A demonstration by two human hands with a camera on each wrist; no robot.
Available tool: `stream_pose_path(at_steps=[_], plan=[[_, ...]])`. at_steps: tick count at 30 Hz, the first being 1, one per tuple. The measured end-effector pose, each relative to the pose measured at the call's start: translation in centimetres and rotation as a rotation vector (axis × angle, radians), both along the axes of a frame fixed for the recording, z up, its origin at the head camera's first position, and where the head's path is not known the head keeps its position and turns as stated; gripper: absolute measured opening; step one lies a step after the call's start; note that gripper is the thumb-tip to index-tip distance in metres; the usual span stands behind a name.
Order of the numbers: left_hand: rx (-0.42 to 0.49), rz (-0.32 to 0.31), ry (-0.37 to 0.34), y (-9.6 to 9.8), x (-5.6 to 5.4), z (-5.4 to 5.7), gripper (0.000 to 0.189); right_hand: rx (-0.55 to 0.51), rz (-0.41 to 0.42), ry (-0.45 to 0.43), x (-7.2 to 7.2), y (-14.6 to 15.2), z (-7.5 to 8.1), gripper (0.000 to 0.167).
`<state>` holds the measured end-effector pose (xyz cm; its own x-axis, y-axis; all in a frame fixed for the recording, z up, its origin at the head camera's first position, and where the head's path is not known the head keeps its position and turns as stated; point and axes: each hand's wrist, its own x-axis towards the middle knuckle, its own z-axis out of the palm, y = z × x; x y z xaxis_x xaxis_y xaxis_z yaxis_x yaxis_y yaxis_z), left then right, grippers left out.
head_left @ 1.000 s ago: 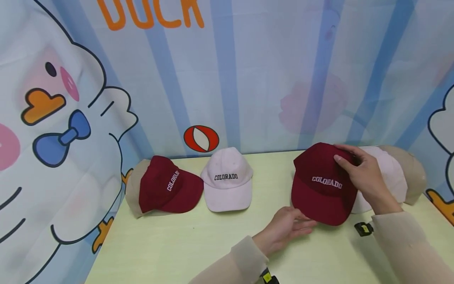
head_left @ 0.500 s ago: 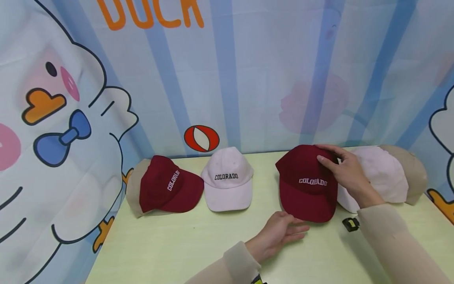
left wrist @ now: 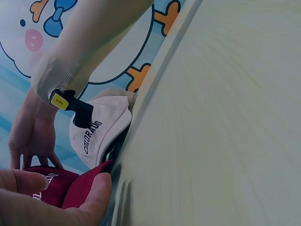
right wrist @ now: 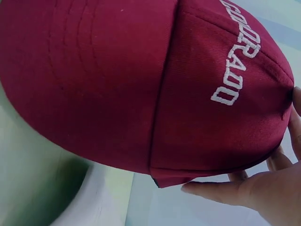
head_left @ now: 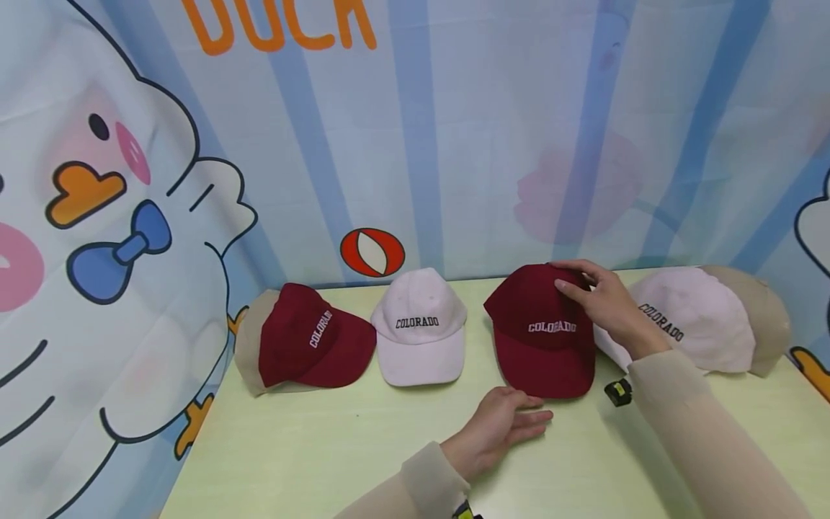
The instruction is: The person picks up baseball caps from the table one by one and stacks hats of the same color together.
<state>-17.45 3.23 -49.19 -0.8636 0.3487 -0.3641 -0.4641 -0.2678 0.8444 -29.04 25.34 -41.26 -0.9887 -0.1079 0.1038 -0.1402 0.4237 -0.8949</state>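
Backdrop: blue stripes, big duck print at left, fills the rear. Table: pale yellow, six caps along its far side.

Red cap: right of centre, brim toward the person, COLORADO facing out. Gap on its left to the mid white cap. Can't tell if it rests on the table or is lifted.

Right white cap sits just right of it, brim partly blocked by the red cap and right hand. Right tan cap is tucked behind that one, mostly hidden. Far left: left red cap covers most of the left tan cap; its brim tip meets the mid white cap.

Right hand grips the red cap's crown at the side, thumb in front, fingers over and behind. Left hand is palm-in at the brim's front edge, fingers extended, gripping nothing; contact unclear.

Black wrist mount hangs below the right wrist.
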Motion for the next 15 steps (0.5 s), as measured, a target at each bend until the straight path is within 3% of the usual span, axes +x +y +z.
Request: stream_pose_path(at_steps=[10,15], plan=[[0.026,0.013,-0.02,-0.3,-0.7,-0.2,0.037,-0.018,0.031,-0.033,-2.1,-1.2,-0.6,0.05],[0.041,0.056,-0.029,-0.1,-0.8,-0.2,0.036,-0.03,0.039,-0.055,-2.7,-1.8,-0.8,0.049]])
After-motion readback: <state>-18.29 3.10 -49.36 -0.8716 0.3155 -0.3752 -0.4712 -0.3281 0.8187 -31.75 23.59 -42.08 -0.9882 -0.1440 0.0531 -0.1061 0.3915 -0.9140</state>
